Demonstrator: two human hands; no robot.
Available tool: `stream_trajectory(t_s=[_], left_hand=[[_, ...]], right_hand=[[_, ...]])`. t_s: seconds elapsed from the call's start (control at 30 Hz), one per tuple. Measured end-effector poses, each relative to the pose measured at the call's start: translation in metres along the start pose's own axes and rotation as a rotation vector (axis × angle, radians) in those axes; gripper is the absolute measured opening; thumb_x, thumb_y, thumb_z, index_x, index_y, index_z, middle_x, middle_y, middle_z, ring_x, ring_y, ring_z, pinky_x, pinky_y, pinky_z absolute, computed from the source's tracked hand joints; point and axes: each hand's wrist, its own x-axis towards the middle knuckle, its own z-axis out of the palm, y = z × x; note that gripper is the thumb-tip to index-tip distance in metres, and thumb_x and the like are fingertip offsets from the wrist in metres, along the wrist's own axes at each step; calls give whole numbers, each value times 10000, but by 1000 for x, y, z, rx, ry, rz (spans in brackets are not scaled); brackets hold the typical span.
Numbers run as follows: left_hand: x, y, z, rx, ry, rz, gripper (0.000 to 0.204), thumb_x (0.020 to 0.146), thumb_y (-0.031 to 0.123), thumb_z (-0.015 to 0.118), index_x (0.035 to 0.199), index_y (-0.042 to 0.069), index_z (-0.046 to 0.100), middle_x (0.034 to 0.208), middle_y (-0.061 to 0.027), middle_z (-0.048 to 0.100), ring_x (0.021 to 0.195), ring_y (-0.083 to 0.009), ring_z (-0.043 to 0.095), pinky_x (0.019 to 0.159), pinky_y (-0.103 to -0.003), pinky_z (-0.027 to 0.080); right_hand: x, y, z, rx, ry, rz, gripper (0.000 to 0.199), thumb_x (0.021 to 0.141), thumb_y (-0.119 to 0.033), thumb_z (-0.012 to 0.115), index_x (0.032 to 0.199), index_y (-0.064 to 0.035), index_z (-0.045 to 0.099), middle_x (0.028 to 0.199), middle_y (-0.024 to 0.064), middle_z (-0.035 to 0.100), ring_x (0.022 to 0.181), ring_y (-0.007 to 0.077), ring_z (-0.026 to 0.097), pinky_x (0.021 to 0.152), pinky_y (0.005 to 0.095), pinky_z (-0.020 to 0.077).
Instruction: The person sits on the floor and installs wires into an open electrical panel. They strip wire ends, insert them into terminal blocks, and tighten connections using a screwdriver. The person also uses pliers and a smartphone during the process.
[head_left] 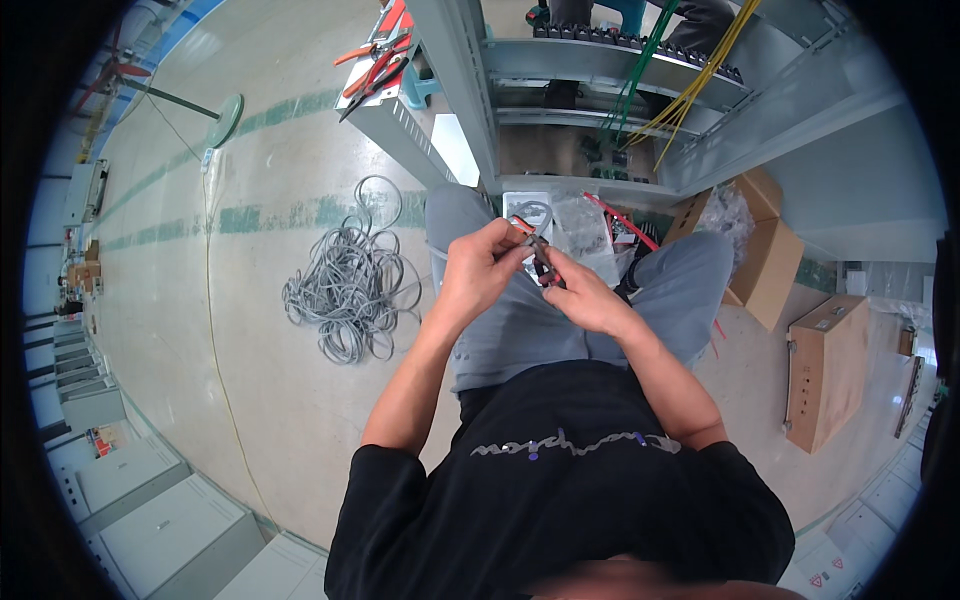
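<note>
A small tool (pixel 541 258) with red and black handles is seen between the hands. Grey trousers (pixel 520 330) and a black shirt (pixel 560 500) with a pale grey pattern across the chest are worn. A tangle of grey cable (pixel 345 285) is laid on the pale beige floor (pixel 200 330), which is striped with worn green bands. Green and yellow wires (pixel 665 95) are hung in the light grey cabinet (pixel 600 60). Orange- and red-handled tools (pixel 378 60) are shown above; brown cardboard boxes (pixel 828 370) are placed at the right.

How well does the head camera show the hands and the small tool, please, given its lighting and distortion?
Head view: even light, no glare; left hand and right hand sit sharp near centre; the small tool between them is too tiny to identify; the cabinet frame bends, and the rim is black.
</note>
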Motion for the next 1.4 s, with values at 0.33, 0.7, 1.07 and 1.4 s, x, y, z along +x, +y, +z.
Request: stream_trajectory(t_s=[0.33, 0.7, 1.07, 1.4], left_hand=[[-14, -21, -12, -416, -36, -29, 184, 1043, 131, 702, 1124, -26, 653, 1064, -108, 744, 949, -125, 709, 775, -306, 596], [-24, -20, -129, -459, -196, -250, 315, 1032, 282, 699, 1179, 3, 719, 979, -34, 747, 936, -106, 675, 870, -260, 487], [-60, -65, -210, -668, 834, 66, 191, 1078, 205, 628, 1142, 27, 594, 836, -21, 615, 699, -94, 601, 572, -269, 504], [-69, -162, -70, -674, 756, -138, 183, 1101, 216, 590, 1159, 57, 520, 758, 25, 532, 620, -43, 461, 517, -226, 360]], right_hand=[[8, -14, 19, -103, 159, -125, 390, 854, -171, 644, 1187, 26, 599, 1103, 193, 640, 1045, 399, 615, 917, 468, 486], [56, -62, 83, -420, -175, -517, 340, 881, -148, 627, 1172, 25, 588, 1047, 212, 651, 1040, 412, 607, 904, 529, 479], [134, -66, 124, -378, -345, -306, 336, 871, -265, 776, 1081, -23, 672, 874, 180, 696, 852, 410, 698, 769, 486, 558], [356, -234, 20, -986, 233, -588, 403, 807, -381, 836, 1099, -117, 754, 1008, 126, 758, 985, 360, 719, 834, 496, 582]])
